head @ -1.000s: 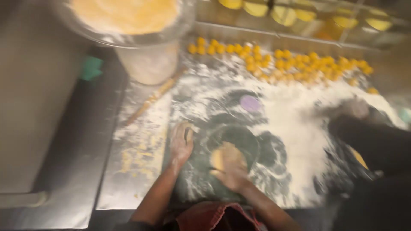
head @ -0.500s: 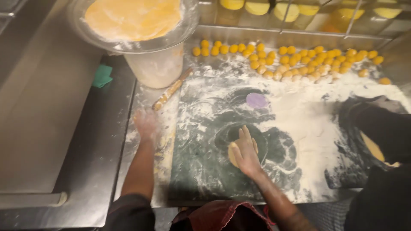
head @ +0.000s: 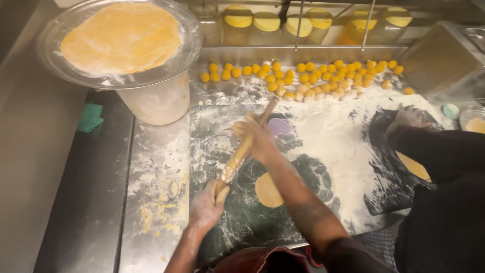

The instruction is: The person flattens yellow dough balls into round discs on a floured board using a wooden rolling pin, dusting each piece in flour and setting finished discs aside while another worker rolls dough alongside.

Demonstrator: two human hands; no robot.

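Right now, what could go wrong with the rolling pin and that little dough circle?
The rolling pin is held at both ends, left hand and right hand, above the dough disc; brought down unevenly, it might squash the disc lopsided. Its far end points toward the dough balls, so a long push could knock some. A co-worker's floury hand works close by, so elbows might bump.

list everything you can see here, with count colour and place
rolling pin: one, wooden, slanting above the dark board, both hands on it
dough disc: one, yellow, on floured board
dough balls: many, yellow, along back of steel counter
rolled sheets: stack, yellow, on clear tray atop white tub
purple disc: one, mid board
green cloth: one, left
co-worker's hand: one, floured, right
left hand: grip on near end
right hand: over pin's far part
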